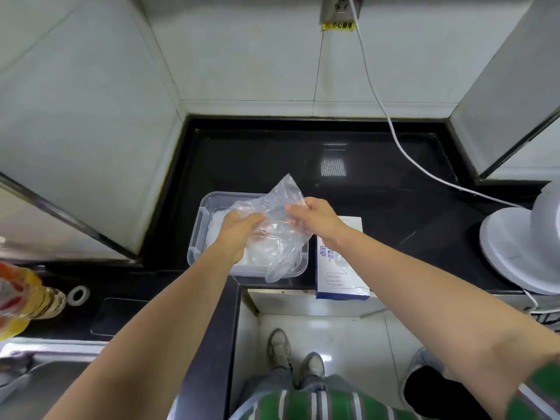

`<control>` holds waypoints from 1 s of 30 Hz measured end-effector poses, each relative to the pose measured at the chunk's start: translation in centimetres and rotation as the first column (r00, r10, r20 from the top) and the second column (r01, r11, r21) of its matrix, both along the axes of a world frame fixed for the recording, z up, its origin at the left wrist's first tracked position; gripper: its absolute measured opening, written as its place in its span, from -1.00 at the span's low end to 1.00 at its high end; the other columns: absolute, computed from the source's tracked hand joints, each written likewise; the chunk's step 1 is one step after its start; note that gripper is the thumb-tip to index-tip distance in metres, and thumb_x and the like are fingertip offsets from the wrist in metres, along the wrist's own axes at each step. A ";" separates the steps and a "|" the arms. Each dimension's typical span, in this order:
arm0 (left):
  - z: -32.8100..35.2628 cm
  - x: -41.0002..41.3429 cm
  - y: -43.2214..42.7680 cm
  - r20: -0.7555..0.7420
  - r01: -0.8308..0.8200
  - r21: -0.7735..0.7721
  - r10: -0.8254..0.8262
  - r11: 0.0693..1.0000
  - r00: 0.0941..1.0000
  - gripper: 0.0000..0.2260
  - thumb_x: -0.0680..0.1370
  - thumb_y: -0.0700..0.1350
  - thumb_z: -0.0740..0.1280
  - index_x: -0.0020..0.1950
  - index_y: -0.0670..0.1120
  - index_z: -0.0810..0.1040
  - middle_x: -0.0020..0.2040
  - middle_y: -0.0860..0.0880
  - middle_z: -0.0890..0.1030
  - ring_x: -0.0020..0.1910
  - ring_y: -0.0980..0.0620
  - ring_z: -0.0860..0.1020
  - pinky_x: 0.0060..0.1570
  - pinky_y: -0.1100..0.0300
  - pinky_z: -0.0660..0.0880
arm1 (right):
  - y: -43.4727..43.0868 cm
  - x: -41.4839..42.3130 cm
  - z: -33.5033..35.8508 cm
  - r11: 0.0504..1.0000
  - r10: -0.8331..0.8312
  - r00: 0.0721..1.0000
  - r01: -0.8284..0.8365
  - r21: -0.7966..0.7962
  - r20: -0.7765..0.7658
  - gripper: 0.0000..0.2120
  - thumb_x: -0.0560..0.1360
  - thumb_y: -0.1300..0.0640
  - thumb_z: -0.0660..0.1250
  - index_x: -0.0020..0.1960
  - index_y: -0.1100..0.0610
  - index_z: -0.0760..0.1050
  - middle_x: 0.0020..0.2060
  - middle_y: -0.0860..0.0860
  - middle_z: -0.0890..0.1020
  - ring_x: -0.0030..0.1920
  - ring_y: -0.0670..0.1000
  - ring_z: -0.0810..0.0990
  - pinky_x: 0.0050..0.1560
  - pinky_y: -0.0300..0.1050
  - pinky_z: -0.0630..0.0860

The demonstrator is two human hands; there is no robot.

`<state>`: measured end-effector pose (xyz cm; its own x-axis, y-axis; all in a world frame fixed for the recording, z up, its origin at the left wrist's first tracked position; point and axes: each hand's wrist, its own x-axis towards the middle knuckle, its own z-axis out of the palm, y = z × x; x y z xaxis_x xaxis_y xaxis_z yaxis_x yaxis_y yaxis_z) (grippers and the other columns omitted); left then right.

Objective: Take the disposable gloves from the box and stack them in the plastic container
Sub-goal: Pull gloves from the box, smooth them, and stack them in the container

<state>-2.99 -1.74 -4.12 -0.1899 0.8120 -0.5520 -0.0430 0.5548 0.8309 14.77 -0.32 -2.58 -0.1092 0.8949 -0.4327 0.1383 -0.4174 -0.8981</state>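
The left hand (239, 230) and right hand (315, 219) each pinch an edge of the thin, clear, crinkled plastic glove (283, 247), held just above the shallow transparent plastic container (200, 225). Best, I judge, to pull it taut and flat, then lower it squarely onto the whitish pile (218, 221) inside. The glove is filmy and see-through, its fingers drooping past the near rim; the white-and-blue cardboard box (339, 268) lies just beside the container.

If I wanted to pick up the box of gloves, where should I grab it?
Probably by its two long sides, from above at the near end. The glove box lies flat on the counter, long and narrow, with the plastic container close on its left and the right hand, holding a glove, over its far end.
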 end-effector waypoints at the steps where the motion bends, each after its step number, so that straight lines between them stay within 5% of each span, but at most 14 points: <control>1: -0.1 -0.1 -0.1 -0.098 0.006 0.023 -0.004 1.000 0.995 -0.79 0.56 -0.09 0.39 0.14 -0.15 0.55 -0.11 -0.07 0.62 -0.24 0.07 0.56 -0.16 0.21 0.53 | 0.1 -0.5 -0.1 1.000 -0.027 0.999 0.026 0.017 0.043 -0.87 0.55 0.18 0.37 -0.17 0.16 0.52 -0.28 0.06 0.61 -0.29 0.00 0.58 -0.30 -0.22 0.52; 4: -0.7 -0.9 0.2 -0.268 -0.078 0.054 0.090 0.995 0.959 -0.66 0.55 0.09 0.36 0.17 -0.14 0.51 -0.26 -0.04 0.52 -0.31 0.09 0.48 -0.22 0.22 0.47 | 0.4 -2.0 -0.8 0.997 -0.071 0.990 0.070 0.013 0.123 -0.85 0.55 0.23 0.32 -0.19 0.10 0.49 -0.34 0.07 0.57 -0.39 -0.01 0.50 -0.35 -0.20 0.47; 8: -0.6 -1.8 0.1 0.074 -0.152 -0.178 0.167 0.972 0.983 -0.42 0.36 0.22 0.51 0.24 0.00 0.40 0.09 -0.06 0.58 0.05 -0.07 0.59 0.14 -0.06 0.55 | 0.2 -3.6 -1.8 0.997 -0.073 0.988 0.073 0.004 0.136 -0.94 0.55 0.23 0.29 -0.07 0.10 0.50 -0.28 0.10 0.59 -0.34 0.01 0.56 -0.20 -0.04 0.59; 10: -1.0 -1.6 0.0 -0.001 -0.120 -0.163 0.122 0.979 0.993 -0.54 0.44 0.13 0.48 0.21 -0.02 0.44 0.06 -0.07 0.59 0.01 -0.07 0.60 0.13 -0.05 0.55 | 0.1 -4.2 -2.1 0.999 -0.044 0.986 0.039 0.032 0.162 -0.93 0.56 0.19 0.32 -0.10 0.12 0.48 -0.31 0.09 0.59 -0.35 0.01 0.56 -0.19 -0.04 0.60; 13: -1.4 -1.5 0.1 -0.272 -0.085 0.002 0.082 0.996 0.959 -0.79 0.59 0.00 0.32 0.09 -0.12 0.48 -0.22 -0.07 0.53 -0.30 0.04 0.51 -0.24 0.17 0.52 | 0.2 -4.5 -2.1 0.993 -0.079 0.964 0.052 0.109 0.256 -0.87 0.60 0.15 0.29 -0.13 0.10 0.45 -0.37 0.03 0.55 -0.44 -0.05 0.50 -0.45 -0.24 0.47; 15: -1.7 -2.1 0.5 -0.343 -0.007 0.137 0.054 0.990 0.938 -0.78 0.63 -0.04 0.25 0.07 -0.20 0.49 -0.28 -0.09 0.49 -0.39 0.02 0.46 -0.40 0.18 0.43 | 0.5 -4.2 -2.0 0.983 -0.140 0.950 0.100 0.152 0.280 -0.84 0.61 0.14 0.26 -0.15 0.09 0.44 -0.38 0.02 0.52 -0.46 -0.06 0.48 -0.52 -0.26 0.41; 18: -1.7 -3.1 0.7 -0.565 0.156 0.184 -0.026 0.970 0.824 -0.73 0.64 -0.04 0.20 0.08 -0.24 0.51 -0.22 -0.06 0.50 -0.26 0.00 0.46 -0.29 0.25 0.38 | 0.9 -3.4 -1.9 0.981 -0.133 0.915 0.067 0.182 0.381 -0.80 0.64 0.13 0.17 -0.15 0.10 0.43 -0.38 0.03 0.53 -0.48 -0.07 0.48 -0.55 -0.26 0.42; 21: -1.7 -3.7 0.7 -0.729 0.260 0.108 -0.102 0.960 0.677 -0.69 0.68 -0.02 0.12 0.05 -0.23 0.51 -0.34 -0.02 0.44 -0.37 0.09 0.42 -0.39 0.31 0.32 | 1.4 -3.1 -2.1 0.978 -0.137 0.882 0.049 0.202 0.450 -0.84 0.65 0.15 0.16 -0.03 0.14 0.48 -0.26 0.04 0.57 -0.36 0.01 0.57 -0.37 -0.13 0.56; 23: -2.0 -4.1 0.9 -0.800 0.345 0.043 -0.175 0.938 0.573 -0.71 0.68 -0.04 0.12 0.10 -0.24 0.49 -0.31 -0.04 0.47 -0.33 0.06 0.47 -0.33 0.23 0.41 | 1.9 -2.9 -2.2 0.959 -0.201 0.850 0.070 0.273 0.488 -0.87 0.62 0.17 0.19 0.07 0.14 0.50 -0.19 0.01 0.58 -0.18 0.06 0.60 -0.13 -0.02 0.57; 26: -2.2 -4.3 1.0 -0.859 0.436 -0.057 -0.267 0.898 0.437 -0.72 0.69 -0.06 0.11 0.26 -0.21 0.44 -0.24 -0.13 0.57 -0.28 0.00 0.58 -0.28 0.17 0.56 | 2.0 -3.2 -1.7 0.890 -0.258 0.880 0.057 0.452 0.398 -0.87 0.60 0.21 0.24 0.13 0.11 0.49 -0.24 -0.05 0.55 -0.21 -0.03 0.54 -0.11 -0.10 0.52; 30: -3.0 -3.7 1.7 -0.868 0.525 -0.111 -0.340 0.844 0.363 -0.73 0.70 -0.02 0.05 0.30 -0.11 0.37 -0.25 -0.08 0.51 -0.37 0.09 0.42 -0.47 0.26 0.23 | 2.0 -4.9 -1.5 0.872 0.004 0.929 -0.184 0.454 0.369 -0.87 0.57 0.26 0.27 0.00 0.10 0.55 -0.28 -0.15 0.55 -0.29 -0.19 0.50 -0.20 -0.33 0.43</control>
<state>-6.71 -0.09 -7.12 -0.0679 0.9789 -0.1928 0.9153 0.1380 0.3784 9.91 1.63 -4.08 -0.1274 0.9917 0.0148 0.4930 0.0763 -0.8667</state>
